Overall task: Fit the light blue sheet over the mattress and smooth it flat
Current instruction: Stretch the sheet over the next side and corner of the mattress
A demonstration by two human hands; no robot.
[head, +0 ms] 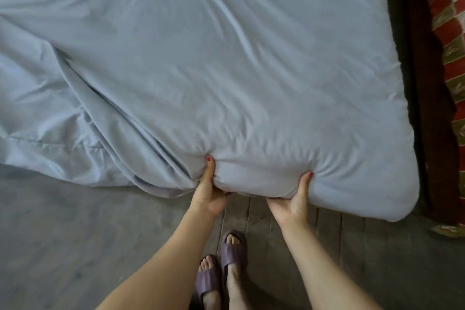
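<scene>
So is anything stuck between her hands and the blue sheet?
No, nothing visible. The left hand and right hand both grip the light blue sheet directly at the mattress's near edge, thumbs on top, fingers tucked underneath.

Grey wooden plank floor from 6 to 9 o'clock. Purple slide sandals on two feet at 6, one ahead of the other. Dark wooden frame at 3; red-and-olive checkered cloth beside it, far right edge.
</scene>
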